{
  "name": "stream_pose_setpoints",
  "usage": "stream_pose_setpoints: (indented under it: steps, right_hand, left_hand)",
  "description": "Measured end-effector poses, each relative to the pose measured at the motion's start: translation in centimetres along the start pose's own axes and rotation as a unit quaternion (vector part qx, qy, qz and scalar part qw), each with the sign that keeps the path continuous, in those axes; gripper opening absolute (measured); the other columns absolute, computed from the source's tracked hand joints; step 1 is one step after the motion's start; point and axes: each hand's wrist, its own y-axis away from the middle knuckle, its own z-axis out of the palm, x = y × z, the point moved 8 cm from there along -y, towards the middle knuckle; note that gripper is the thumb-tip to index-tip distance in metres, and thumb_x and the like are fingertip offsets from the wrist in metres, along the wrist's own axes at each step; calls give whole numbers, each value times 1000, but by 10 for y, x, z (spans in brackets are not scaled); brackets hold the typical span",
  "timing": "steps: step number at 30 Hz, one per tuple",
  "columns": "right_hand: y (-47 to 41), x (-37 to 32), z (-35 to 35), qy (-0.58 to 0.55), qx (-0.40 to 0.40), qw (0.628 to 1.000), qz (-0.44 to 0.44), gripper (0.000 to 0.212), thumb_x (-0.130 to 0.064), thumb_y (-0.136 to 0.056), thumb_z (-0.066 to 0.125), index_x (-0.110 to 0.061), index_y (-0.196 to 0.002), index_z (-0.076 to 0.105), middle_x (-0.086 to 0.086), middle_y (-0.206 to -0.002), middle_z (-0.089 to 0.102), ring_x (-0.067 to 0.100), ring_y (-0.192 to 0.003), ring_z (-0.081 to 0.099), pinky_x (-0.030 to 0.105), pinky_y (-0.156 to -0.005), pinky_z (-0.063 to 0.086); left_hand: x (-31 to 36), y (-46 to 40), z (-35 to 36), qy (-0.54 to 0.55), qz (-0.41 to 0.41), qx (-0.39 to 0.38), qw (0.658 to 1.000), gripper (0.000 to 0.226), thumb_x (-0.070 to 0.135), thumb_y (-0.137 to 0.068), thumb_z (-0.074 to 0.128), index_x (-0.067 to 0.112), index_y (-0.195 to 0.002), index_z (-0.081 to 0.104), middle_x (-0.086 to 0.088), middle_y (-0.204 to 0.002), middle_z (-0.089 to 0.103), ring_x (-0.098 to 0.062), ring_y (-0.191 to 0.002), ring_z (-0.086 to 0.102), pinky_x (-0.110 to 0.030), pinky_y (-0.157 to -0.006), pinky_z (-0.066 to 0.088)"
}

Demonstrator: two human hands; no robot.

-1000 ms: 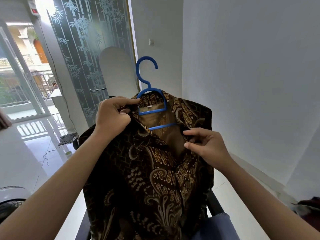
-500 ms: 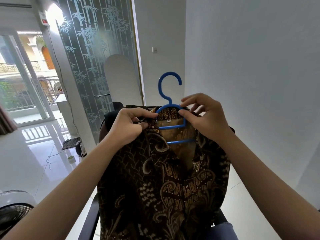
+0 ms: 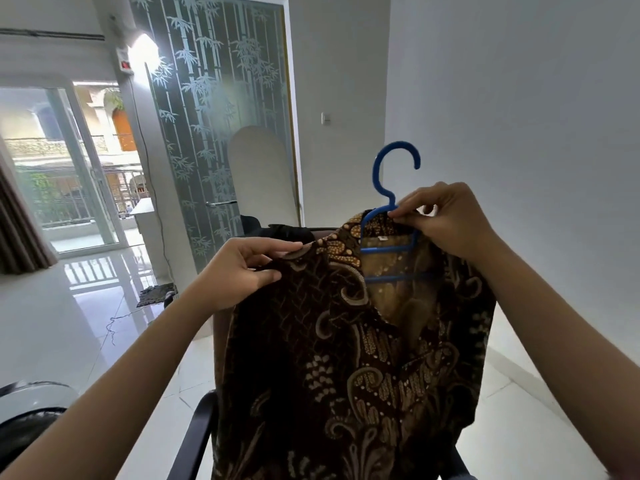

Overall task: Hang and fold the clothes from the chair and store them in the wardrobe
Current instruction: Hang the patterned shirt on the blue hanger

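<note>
Gripping shirt (image 3: pixel 346 358) (on hanger (image 3: pixel 384 209)), chair (image 3: pixel 194 434) below

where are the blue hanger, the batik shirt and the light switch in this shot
blue hanger (image 3: pixel 380 157): head view, on the hook's curve.
batik shirt (image 3: pixel 332 358): head view, on the front panel below the collar.
light switch (image 3: pixel 326 118): head view, on its white plate on the far wall.

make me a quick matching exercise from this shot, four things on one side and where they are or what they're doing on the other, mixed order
Things:
1. left hand
2. right hand
3. blue hanger
4. batik shirt

States:
A. hook sticks up above the collar
B. pinches the shirt's shoulder
C. hangs in front of the chair
D. pinches at the hanger's neck

Pairs: 1-B, 2-D, 3-A, 4-C
</note>
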Motion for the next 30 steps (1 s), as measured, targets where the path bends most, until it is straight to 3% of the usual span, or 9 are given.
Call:
stream_pose_setpoints:
  steps: [3,8,14,19,22,26,30]
  right_hand:
    - [-5,3,-1,32,0,999,7,23,0,-77,75,-22,-84,75,2,-84,74,6,-64,59,7,-60,40]
    - [-8,-5,2,56,16,998,2,26,7,-77,70,-18,-85,76,1,-89,72,8,-73,62,8,-64,47]
    - [-5,-16,10,-39,-1,999,-3,24,-2,-81,72,-23,-93,73,-8,-92,69,4,-85,63,9,-72,46]
    - [-10,-12,10,-35,-7,999,7,24,-4,-79,75,-22,-94,74,-11,-91,70,10,-83,63,14,-73,47]
    - [-20,-14,-1,-36,5,999,12,23,-4,-77,76,-22,-92,74,-10,-90,70,9,-80,63,11,-71,46]
    - [-41,-18,-19,-29,24,999,19,22,-3,-77,76,-22,-89,73,-8,-86,70,-1,-70,60,9,-65,46]
    - [-66,-32,-33,-19,34,999,4,21,-4,-80,74,-21,-92,73,-8,-85,69,6,-74,61,11,-68,49]
  left_hand:
    - [0,3,-3,25,6,1,1000,55,-18,-78,62,26,-110,70,-2,-103,73,-22,-95,68,-26,-85,55]
    - [7,4,-2,89,5,-25,996,56,-23,-80,54,24,-108,71,-4,-109,72,-17,-107,65,-24,-89,52]
    - [7,5,-1,118,-4,-55,991,54,-21,-85,46,21,-110,69,-7,-111,71,-19,-109,64,-24,-88,52]
    - [2,7,2,94,-14,-52,994,45,-17,-88,46,14,-116,63,-5,-111,71,-19,-110,64,-28,-91,53]
    - [6,6,-6,38,-3,-39,999,57,-16,-85,54,28,-118,64,-2,-115,67,-11,-112,61,-21,-92,50]
    - [18,-1,-29,-177,38,71,981,67,-9,-79,61,44,-120,56,3,-106,54,1,-101,54,0,-84,38]
    - [35,-11,-41,-185,72,161,967,63,-14,-79,57,31,-123,59,6,-101,57,1,-93,58,0,-78,41]
